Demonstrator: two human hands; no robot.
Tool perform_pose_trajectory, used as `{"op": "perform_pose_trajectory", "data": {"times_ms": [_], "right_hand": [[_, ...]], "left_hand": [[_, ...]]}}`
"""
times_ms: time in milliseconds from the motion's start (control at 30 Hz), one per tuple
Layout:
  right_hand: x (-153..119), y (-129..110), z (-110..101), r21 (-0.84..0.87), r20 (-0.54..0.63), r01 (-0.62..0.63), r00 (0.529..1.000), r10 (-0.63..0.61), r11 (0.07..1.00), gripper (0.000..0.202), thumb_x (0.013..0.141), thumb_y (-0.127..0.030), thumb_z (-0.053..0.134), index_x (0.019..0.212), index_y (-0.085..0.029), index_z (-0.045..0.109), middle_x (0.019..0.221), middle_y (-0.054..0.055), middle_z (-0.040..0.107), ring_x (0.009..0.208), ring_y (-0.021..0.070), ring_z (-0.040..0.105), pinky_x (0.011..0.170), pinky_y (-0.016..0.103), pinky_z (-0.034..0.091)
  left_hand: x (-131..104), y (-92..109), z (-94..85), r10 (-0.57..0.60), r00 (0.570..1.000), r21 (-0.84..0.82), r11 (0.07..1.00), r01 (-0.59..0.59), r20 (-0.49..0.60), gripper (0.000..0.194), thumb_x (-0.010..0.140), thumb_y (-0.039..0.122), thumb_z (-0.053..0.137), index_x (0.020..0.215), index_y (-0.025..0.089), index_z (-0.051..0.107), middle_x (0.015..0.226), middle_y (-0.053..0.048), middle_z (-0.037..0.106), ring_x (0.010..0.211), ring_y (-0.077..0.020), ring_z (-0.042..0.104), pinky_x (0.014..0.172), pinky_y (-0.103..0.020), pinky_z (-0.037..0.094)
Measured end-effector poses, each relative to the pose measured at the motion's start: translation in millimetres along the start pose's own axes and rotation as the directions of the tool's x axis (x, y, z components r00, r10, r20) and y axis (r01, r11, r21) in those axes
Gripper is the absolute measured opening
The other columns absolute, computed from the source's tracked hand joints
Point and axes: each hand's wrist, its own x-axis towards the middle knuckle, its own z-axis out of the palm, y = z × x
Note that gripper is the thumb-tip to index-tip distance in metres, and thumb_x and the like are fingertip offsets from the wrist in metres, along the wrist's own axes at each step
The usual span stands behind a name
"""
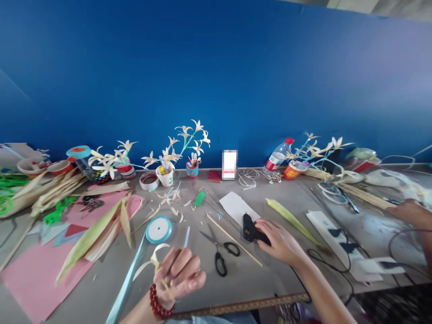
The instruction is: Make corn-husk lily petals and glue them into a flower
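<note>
My left hand (180, 272), with a red bead bracelet at its wrist, is curled palm up near the table's front edge. Its fingers are closed on a pale husk flower (153, 261), whose petals stick out to the left. My right hand (278, 238) rests around the handle of a black glue gun (249, 227), which lies with its tip over a white paper (238, 207). Between the hands lie black-handled scissors (221, 252) with the blades apart, and a thin wooden stick (236, 238). A roll of light blue ribbon (158, 229) is behind my left hand.
Pink sheets (37, 279) and corn husks (91, 238) cover the left side. Cups with husk flowers (167, 175) and a bottle (278, 155) stand along the blue wall. A power strip (337, 238) with cables lies at right, near another person's hand (411, 213).
</note>
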Motion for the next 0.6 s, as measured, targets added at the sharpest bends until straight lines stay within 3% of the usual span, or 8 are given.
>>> {"op": "perform_pose_trajectory", "data": {"times_ms": [200,333,500,600], "right_hand": [[7,20,-10,0.31,0.004,-0.088,0.996,0.092,0.947,0.031,0.087,-0.036,0.061,0.114,-0.021,0.066,0.109,0.013,0.076,0.1,0.0323,0.071,0.087,0.046,0.056],[11,28,-9,0.467,-0.013,-0.134,0.987,0.159,0.874,0.031,0.092,-0.042,0.052,0.101,-0.018,0.071,0.103,0.015,0.076,0.098,0.0327,0.073,0.086,0.046,0.057],[14,17,-14,0.682,-0.022,-0.14,0.977,0.211,0.718,0.049,0.098,-0.045,0.028,0.101,-0.015,0.066,0.094,0.015,0.075,0.071,0.0273,0.074,0.069,0.043,0.06],[13,-5,-27,0.838,0.002,-0.16,0.957,0.29,0.521,0.043,0.095,-0.047,0.036,0.094,-0.015,0.064,0.085,0.014,0.073,0.052,0.0215,0.065,0.056,0.039,0.055]], "left_hand": [[2,-1,0.2,0.0,0.999,0.086,0.996,0.004,-0.047,0.085,0.056,0.052,0.09,0.029,0.02,0.017,0.031,0.009,0.001,0.031,-0.005,0.008,0.037,-0.025,0.025],[2,0,-1.4,-0.015,0.999,0.023,1.0,0.016,-0.029,0.083,0.061,0.044,0.09,0.029,0.019,0.017,0.03,0.008,0.003,0.031,-0.0053,0.011,0.038,-0.024,0.026],[3,1,-0.4,-0.013,0.999,-0.062,0.998,0.011,-0.034,0.081,0.065,0.037,0.088,0.033,0.015,0.017,0.034,0.007,0.006,0.035,-0.0053,0.013,0.042,-0.024,0.029],[4,1,-1.4,-0.016,0.998,-0.083,0.996,0.011,-0.058,0.079,0.066,0.032,0.088,0.038,0.014,0.016,0.038,0.007,0.007,0.038,-0.0056,0.013,0.046,-0.024,0.031]]}}
